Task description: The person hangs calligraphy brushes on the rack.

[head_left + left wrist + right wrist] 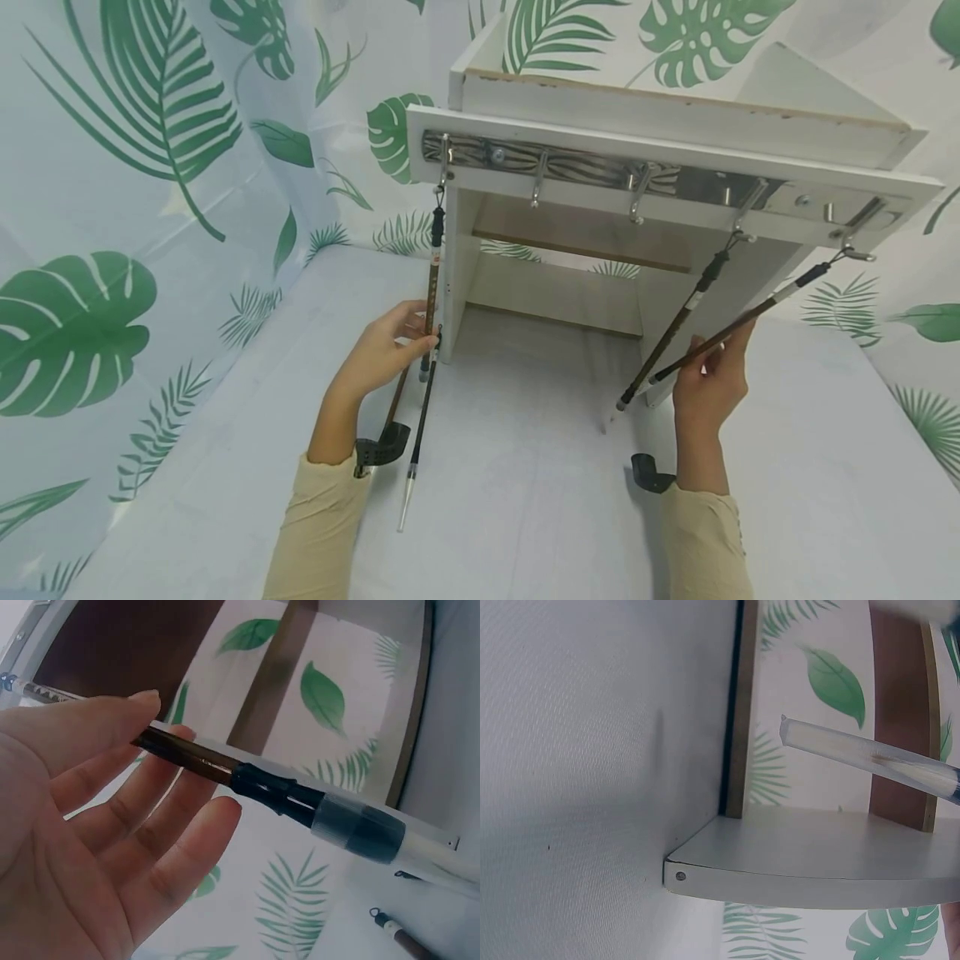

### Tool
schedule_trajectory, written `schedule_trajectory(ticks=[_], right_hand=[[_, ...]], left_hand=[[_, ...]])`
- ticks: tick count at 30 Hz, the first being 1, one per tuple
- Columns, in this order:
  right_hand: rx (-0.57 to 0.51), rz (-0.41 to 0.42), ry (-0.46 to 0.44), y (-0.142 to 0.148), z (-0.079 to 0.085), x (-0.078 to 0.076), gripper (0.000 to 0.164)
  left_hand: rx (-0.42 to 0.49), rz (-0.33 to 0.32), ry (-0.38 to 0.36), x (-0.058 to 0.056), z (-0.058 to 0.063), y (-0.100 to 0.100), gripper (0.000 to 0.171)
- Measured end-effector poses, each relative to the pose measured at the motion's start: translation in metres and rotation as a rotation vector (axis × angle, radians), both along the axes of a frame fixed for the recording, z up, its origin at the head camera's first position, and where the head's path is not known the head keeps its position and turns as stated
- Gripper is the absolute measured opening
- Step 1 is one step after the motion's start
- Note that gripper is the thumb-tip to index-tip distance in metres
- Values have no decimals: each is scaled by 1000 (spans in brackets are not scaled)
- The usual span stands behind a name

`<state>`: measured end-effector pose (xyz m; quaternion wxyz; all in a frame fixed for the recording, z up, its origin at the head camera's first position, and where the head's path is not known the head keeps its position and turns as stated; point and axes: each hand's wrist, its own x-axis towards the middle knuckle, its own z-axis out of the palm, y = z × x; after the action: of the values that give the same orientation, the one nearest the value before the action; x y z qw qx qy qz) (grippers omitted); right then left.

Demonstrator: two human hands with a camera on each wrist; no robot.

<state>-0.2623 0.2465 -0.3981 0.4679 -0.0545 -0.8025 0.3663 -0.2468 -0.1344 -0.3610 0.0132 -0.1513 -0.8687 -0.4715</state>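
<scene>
Pinching left brush (432, 279) in left grip (382, 350), below rail (585, 167), left end. Holding right brush (765, 307) in right grip (711, 385), right end.

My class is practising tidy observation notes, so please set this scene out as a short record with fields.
Furniture: white shelf unit with a hook rail
Backdrop: leaf-patterned wall covering
Left hand: holds the leftmost hanging brush
Right hand: holds the rightmost hanging brush
Also hanging: a third brush, one hook left of the rightmost
Bare hooks: second and third from left
Lying loose: a capped brush near the left wrist
</scene>
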Motion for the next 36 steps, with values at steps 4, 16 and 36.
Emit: schedule_trajectory(ticks=[4,16,36], right_hand=[[6,2,-2,0,1,0,52],[6,5,17,-1,1,1,51],[22,-7,1,1,-2,-2,51]], left_hand=[[-4,-2,-30,-1,-2,-3,51],[-139,19,-135,-7,-16,-18,47],[-348,69,-401,-15,-41,-26,60]])
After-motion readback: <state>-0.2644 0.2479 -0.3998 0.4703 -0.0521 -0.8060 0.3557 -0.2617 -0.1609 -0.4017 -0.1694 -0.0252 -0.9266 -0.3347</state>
